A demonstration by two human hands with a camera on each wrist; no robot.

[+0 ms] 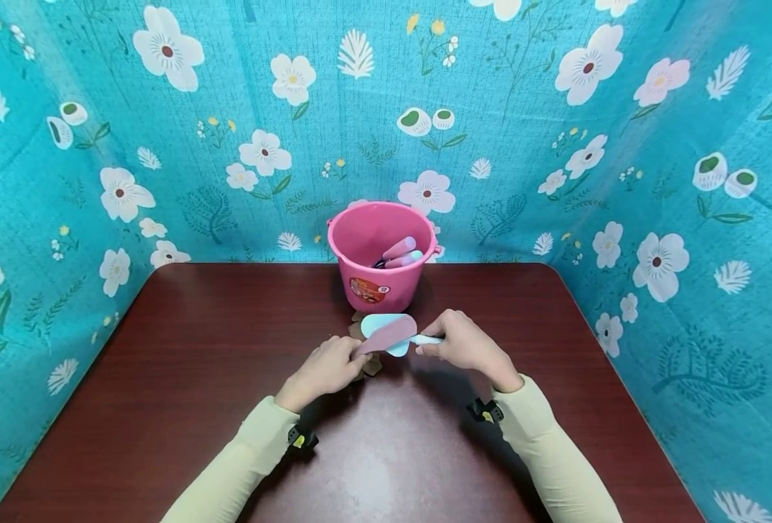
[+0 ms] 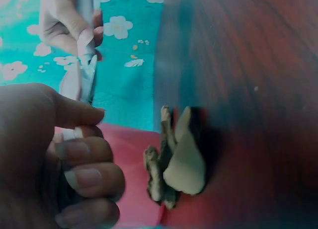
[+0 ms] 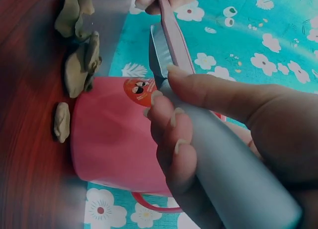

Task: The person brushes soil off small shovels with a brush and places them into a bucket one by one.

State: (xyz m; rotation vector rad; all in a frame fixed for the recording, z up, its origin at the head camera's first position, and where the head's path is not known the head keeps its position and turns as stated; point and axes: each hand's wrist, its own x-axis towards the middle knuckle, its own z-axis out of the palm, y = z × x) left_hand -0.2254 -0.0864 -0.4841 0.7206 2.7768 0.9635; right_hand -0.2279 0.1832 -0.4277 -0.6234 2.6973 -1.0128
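My left hand [image 1: 323, 372] grips a pink, flat, spatula-like tool [image 1: 393, 333] with a rounded end. My right hand [image 1: 462, 345] holds a small light blue shovel [image 1: 374, 323]; its thick handle [image 3: 233, 164] lies between thumb and curled fingers. The pink blade lies across the blue one from the camera's viewpoint, and in the right wrist view they run close side by side. Below the tools, several brown, irregular lumps [image 3: 77, 67] lie on the table in front of the bucket. Their kind is unclear; one paler lump [image 2: 186, 167] is roughly triangular.
A pink bucket [image 1: 386, 290] with an orange label stands at the table's back edge. Handles in pink and mint [image 1: 404, 258] stick up inside it. The dark red-brown table [image 1: 229, 319] is bordered by a turquoise flowered cloth [image 1: 372, 145] behind and at the sides.
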